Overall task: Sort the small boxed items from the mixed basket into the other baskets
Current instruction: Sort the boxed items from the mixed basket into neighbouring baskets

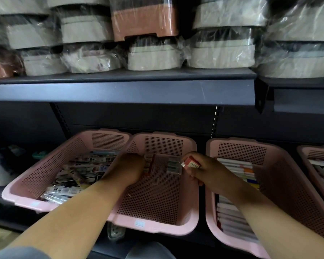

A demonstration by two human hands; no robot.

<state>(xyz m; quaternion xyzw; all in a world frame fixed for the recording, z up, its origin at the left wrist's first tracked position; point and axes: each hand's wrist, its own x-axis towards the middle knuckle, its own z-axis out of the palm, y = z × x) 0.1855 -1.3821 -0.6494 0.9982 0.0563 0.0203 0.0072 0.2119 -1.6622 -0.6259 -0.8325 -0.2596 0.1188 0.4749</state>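
Forearms (79,212) first, bare, reaching in from the near edge twd the lower shelf. Right hand (202,172) is up over the right wall of the middle basket (157,228), just beside the right basket (209,206), thumb & fingers pinching a small red-and-white box (191,162). Left hand (126,169) hangs over the middle basket's left wall, fingers curled down at a row of small boxes (149,163) on the basket floor. Can't tell if it's got hold of any. Same basket: grey boxes (173,165) just right of that row, one tiny item (155,181) nearer. Left basket (36,176) is a jumble of packaged pens. Right basket holds long white boxes (230,219) in stacks. Far & above, upper shelf (120,90) w/ plastic-wrapped tubs (153,58) piled along it.
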